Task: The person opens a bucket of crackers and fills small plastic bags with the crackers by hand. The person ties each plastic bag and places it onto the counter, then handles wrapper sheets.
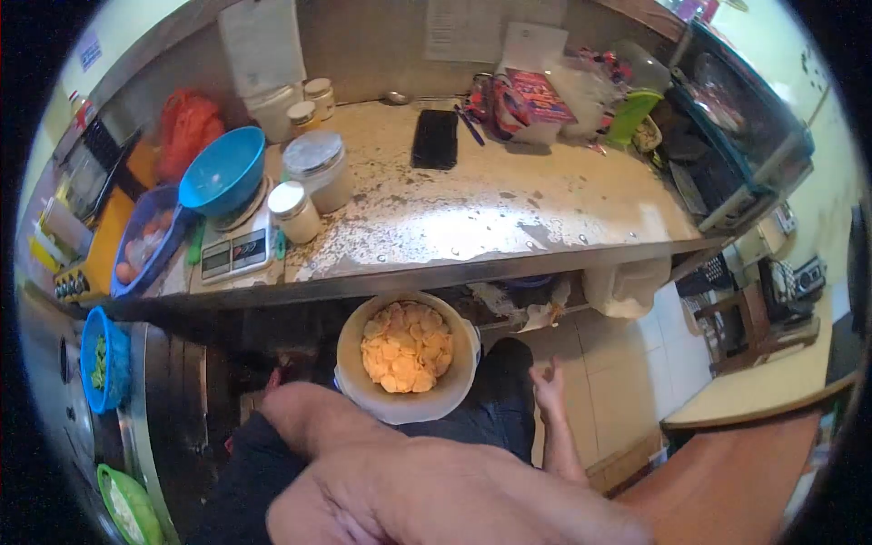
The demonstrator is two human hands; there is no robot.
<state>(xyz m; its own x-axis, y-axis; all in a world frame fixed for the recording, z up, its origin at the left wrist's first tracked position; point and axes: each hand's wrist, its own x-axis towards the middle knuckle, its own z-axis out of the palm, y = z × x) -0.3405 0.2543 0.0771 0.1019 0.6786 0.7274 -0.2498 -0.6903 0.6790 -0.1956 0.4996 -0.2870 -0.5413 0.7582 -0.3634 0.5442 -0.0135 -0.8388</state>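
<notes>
A white bucket (460, 386) stands between the person's legs, holding many thin round yellow-orange chips (406, 348). My right hand (549, 389) is beside the right knee, to the right of the bucket and apart from it. Its fingers are spread and nothing shows in them. The left arm bends at the lower left of the bucket, and my left hand is hidden from sight. Dark trousers (509, 391) cover the legs on either side of the bucket.
The worktable (400, 218) bears a blue bowl (223, 173), a scale (236, 254), lidded jars (293, 212), a black phone (435, 140) and a pen (470, 127). Packets (536, 100) lie farther back. Baskets (106, 359) stand at left; a brown bench (727, 472) is at right.
</notes>
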